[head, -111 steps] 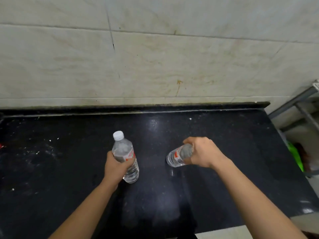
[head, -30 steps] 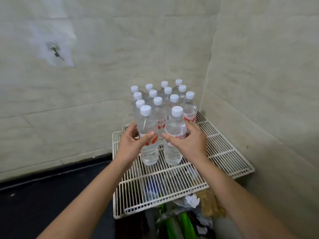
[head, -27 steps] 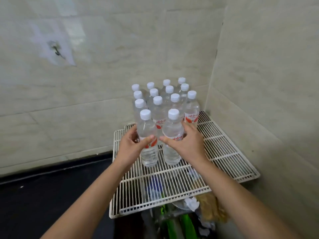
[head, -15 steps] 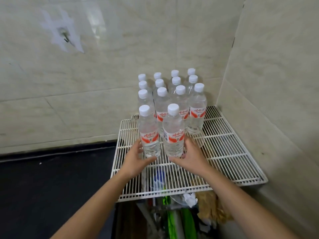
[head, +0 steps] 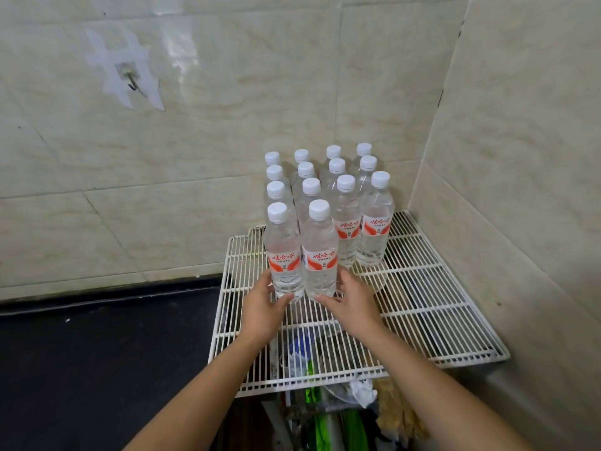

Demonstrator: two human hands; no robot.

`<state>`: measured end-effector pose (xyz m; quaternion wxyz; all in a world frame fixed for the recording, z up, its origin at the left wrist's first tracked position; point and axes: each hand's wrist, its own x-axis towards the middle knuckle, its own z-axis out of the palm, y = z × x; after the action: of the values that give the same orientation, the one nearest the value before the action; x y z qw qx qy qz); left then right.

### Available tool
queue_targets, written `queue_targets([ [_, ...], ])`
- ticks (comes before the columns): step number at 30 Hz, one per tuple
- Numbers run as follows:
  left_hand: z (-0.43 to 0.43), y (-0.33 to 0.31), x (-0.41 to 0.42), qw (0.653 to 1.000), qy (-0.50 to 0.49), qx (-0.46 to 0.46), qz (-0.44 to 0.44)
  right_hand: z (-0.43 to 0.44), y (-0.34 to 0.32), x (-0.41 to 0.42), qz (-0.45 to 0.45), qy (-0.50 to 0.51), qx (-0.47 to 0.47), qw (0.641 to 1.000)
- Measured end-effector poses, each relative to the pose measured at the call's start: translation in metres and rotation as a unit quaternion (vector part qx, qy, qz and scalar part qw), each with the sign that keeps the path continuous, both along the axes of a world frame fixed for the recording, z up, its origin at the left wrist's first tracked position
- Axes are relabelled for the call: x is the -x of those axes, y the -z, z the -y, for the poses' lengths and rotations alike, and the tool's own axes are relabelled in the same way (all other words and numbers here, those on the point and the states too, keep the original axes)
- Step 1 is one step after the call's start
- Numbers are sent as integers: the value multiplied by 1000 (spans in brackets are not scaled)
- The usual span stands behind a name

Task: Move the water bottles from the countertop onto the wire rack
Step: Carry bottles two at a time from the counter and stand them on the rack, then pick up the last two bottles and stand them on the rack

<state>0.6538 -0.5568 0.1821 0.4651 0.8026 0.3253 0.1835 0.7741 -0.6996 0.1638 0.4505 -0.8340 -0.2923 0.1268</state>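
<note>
Both hands settle two front bottles on the rack

Left hand [head: 263, 304] and right hand [head: 353, 304] cup the bases of the left bottle [head: 283, 255] and right bottle [head: 319, 255], fingers loosely spread, not gripping. Both stand upright on the wire rack [head: 422, 288], touching the rows behind; release gently so bases sit flat across wires. Dark desk [head: 97, 353] lies left.

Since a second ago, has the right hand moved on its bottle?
Yes. The right hand has slid down from the label to the base of its bottle, nearer the wire rack.
</note>
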Motion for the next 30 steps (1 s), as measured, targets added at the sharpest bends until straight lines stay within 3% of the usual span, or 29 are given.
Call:
queue_targets([
  [14,-2,-5,10,999,40,-9,5,-5,3,4,14,19,19,1000],
  [17,-5,-7,27,995,45,-85,-19,8,-5,8,93,49,33,994],
  [19,-12,-12,41,982,5,-183,-49,15,-19,9,187,77,6,979],
  [23,-23,-38,73,949,-94,-292,-73,11,-44,7,319,90,-22,943],
  [27,-24,-46,126,919,-155,-341,-121,-9,-55,29,425,36,-53,903],
  [30,-28,-41,174,906,-193,-345,-151,-39,-55,68,446,-48,-58,892],
])
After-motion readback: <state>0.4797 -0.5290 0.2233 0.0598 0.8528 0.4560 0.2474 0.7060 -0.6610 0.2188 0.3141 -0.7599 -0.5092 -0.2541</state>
